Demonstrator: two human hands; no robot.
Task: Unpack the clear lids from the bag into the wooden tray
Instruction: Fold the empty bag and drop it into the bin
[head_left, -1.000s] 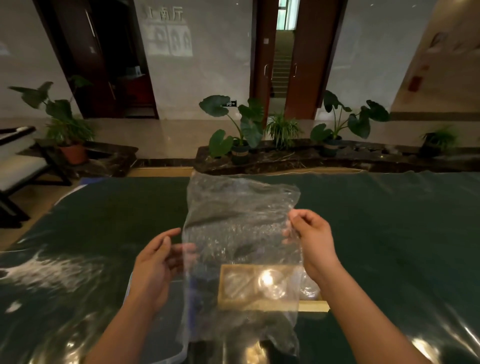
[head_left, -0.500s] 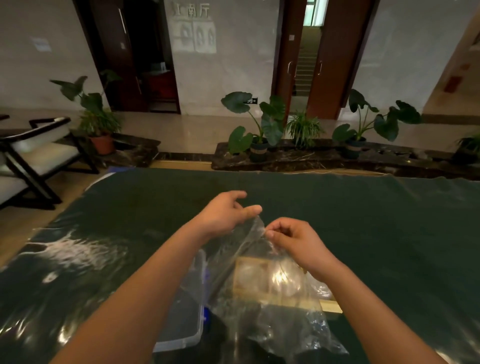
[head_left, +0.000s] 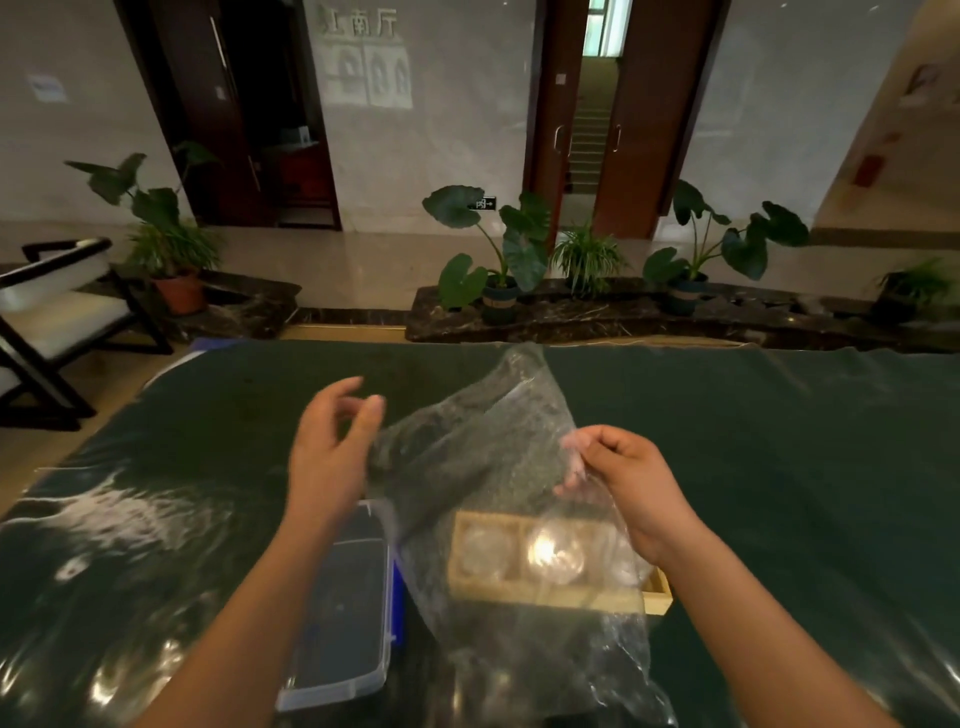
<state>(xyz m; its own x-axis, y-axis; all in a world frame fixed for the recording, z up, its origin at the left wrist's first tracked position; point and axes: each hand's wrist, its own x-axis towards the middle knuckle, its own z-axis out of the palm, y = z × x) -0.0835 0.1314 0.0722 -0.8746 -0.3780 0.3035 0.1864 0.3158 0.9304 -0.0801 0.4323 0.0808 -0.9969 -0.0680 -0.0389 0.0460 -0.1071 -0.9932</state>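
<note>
While the right hand (head_left: 635, 486) pinches the bag (head_left: 470, 452), the left hand (head_left: 330, 460) hovers.

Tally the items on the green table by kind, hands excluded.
Clear bag: 1
Wooden tray: 1
Clear lids in the tray, seen blurrily through the bag: 3
Clear plastic box: 1
Total: 6
</note>
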